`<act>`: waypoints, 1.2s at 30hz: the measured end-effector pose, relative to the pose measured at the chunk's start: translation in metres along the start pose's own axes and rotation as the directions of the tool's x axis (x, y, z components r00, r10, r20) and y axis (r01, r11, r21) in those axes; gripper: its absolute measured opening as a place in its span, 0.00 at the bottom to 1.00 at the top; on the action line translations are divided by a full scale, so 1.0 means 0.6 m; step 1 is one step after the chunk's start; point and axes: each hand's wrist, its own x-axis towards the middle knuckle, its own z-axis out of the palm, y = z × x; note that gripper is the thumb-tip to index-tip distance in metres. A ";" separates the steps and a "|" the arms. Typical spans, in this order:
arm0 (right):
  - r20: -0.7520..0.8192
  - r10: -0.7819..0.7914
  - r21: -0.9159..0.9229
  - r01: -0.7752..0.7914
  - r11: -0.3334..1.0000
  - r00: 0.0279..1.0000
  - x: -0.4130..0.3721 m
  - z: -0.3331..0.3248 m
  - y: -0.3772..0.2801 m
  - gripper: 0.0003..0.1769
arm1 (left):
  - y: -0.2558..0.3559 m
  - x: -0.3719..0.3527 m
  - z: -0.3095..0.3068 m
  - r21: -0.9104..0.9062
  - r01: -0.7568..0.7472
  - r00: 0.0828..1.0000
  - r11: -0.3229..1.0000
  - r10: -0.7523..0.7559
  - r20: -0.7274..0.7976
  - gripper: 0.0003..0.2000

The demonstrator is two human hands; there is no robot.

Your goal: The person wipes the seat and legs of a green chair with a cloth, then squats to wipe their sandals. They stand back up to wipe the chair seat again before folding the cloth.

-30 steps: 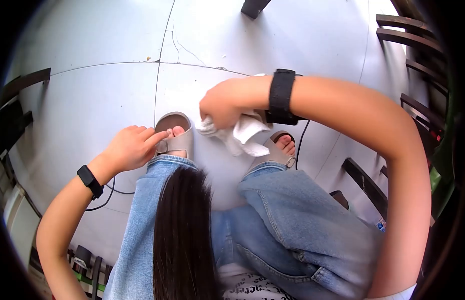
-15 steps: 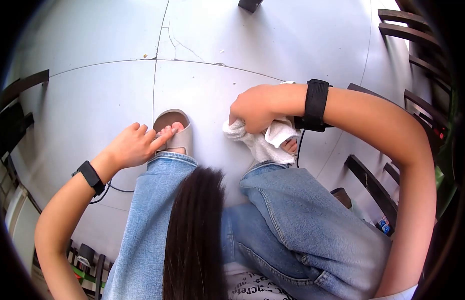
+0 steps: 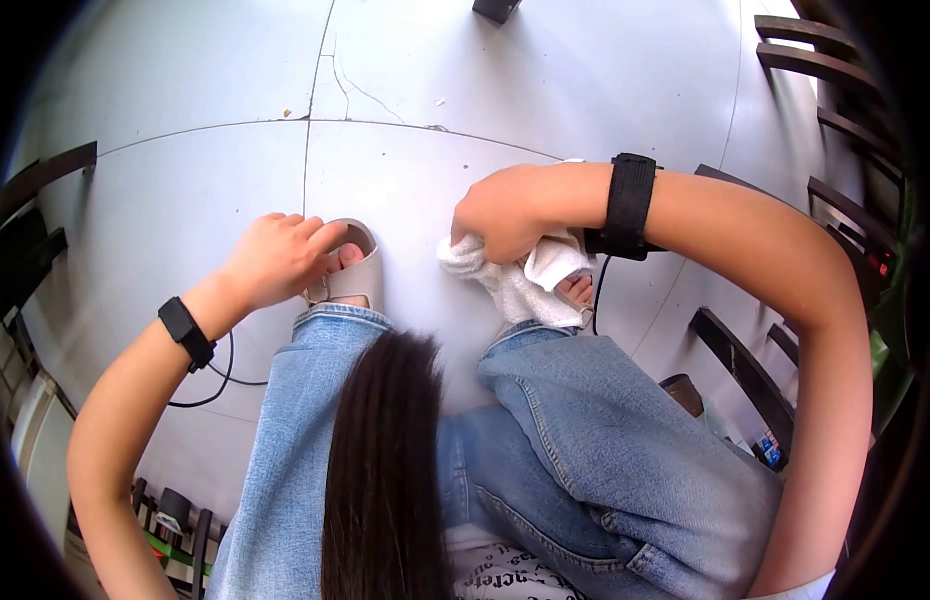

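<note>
At the left foot, my left hand [image 3: 285, 255] is closed, its fingers curled over the outer edge of a beige sandal [image 3: 359, 234]. The foot is inside the sandal, with toes showing; the fingertips are partly hidden. My right hand [image 3: 500, 218] is closed on a white towel [image 3: 515, 295], which is bunched and draped over the other foot. A few toes [image 3: 577, 290] stick out from under the towel. Most of that foot and its footwear are covered.
Pale tiled floor [image 3: 205, 170] with a cracked joint lies ahead. Dark wooden furniture [image 3: 745, 380] stands at the right, and more dark wood [image 3: 55, 180] at the left. Black cables [image 3: 210, 395] hang near both wrists. Long dark hair [image 3: 385, 470] falls between the jeans-clad legs.
My left hand has moved up and back from the toes, and its fingers have curled in at the sandal's edge. My right hand keeps its hold on the towel, barely moving.
</note>
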 end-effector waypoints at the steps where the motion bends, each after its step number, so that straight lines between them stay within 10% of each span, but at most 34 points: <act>1: -0.003 0.000 0.017 0.000 1.000 1.000 0.002 0.000 0.005 0.30 | -0.003 0.009 -0.001 -0.019 -0.023 1.000 1.000 0.022 -0.015 0.14; 11: -0.136 0.000 0.083 0.011 0.996 0.991 -0.008 0.018 0.028 0.30 | -0.004 0.086 0.038 0.252 -0.313 0.945 0.916 0.274 0.179 0.08; 20: -0.330 -0.087 0.099 0.126 0.987 0.940 0.021 0.022 0.008 0.32 | -0.027 0.076 0.050 0.091 -0.292 0.956 0.952 0.294 -0.015 0.06; 31: -0.614 -0.465 -0.467 0.181 0.865 0.638 0.147 -0.025 -0.091 0.17 | -0.089 -0.048 0.054 -0.233 0.234 0.956 0.944 -0.267 -0.122 0.03; 36: -0.470 -0.331 -0.390 0.144 0.909 0.818 0.149 -0.011 -0.067 0.18 | -0.071 -0.052 0.062 -0.294 0.161 0.980 0.942 -0.188 -0.068 0.05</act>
